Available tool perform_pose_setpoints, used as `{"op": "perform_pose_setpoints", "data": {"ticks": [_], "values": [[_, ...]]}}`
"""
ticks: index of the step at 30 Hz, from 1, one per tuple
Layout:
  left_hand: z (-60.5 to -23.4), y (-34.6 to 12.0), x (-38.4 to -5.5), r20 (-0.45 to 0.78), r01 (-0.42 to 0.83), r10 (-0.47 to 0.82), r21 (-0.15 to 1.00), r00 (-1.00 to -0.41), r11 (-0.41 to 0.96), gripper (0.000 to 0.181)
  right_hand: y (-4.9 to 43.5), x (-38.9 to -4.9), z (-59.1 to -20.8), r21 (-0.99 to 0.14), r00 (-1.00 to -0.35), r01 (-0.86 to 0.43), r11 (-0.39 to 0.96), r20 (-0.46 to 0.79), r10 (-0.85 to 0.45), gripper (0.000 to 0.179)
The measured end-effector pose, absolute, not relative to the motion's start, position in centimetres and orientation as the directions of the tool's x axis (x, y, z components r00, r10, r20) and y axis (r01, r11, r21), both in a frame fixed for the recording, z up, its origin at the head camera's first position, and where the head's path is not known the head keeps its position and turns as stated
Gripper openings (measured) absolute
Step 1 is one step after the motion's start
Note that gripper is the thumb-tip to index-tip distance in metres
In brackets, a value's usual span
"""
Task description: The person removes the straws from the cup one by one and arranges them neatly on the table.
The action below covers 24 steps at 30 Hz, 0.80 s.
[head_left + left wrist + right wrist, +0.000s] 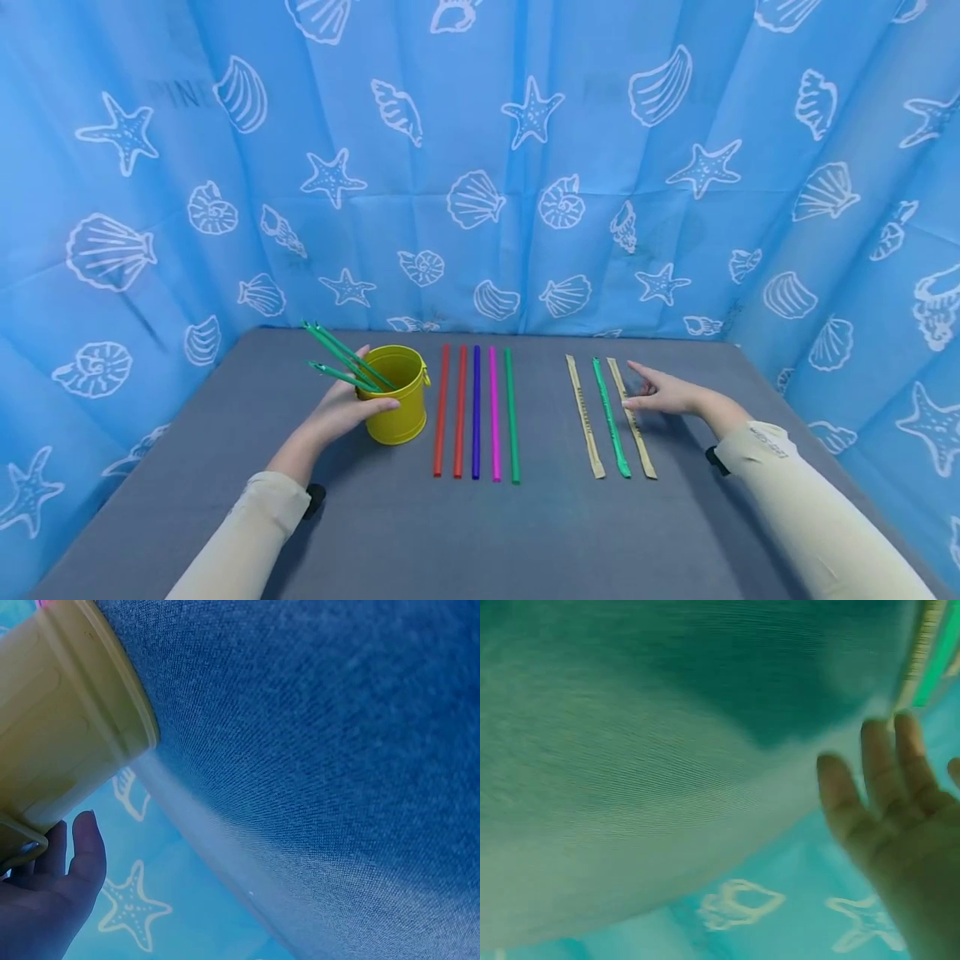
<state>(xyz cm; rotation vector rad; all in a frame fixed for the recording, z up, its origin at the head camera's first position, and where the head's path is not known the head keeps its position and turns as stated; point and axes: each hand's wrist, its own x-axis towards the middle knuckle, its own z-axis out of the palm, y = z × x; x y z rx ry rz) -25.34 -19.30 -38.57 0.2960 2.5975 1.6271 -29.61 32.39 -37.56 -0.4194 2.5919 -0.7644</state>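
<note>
My left hand (341, 410) holds a yellow bucket (397, 417) from its left side, thumb across the front and fingers behind. Several slim green sticks (330, 343) with dark ends lean out over its left rim. In the left wrist view, fingertips (90, 851) show beside the bucket's handle. On the right, my right hand (671, 393) has its fingers spread beside a tan paper-wrapped stick (633, 421); contact is hard to tell. To the left of that stick lie a green wrapped stick (611, 421) and another tan one (586, 421).
Between the hands lies a row of straws: two red (441, 417), one blue (476, 417), one pink (495, 417) and one green (512, 417). A grey cloth (525, 542) covers the table. Behind it hangs a blue shell-patterned curtain (510, 250).
</note>
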Motion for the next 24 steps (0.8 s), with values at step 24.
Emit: {"op": "perform_pose_setpoints", "data": {"ticks": [24], "values": [[-38.8, -19.1, -25.4, 0.052, 0.121, 0.174, 0.902, -0.983, 0.414, 0.103, 18.4, -27.4, -33.0, -0.727, -0.812, -0.502, 0.468, 0.212, -0.543, 0.047]]}}
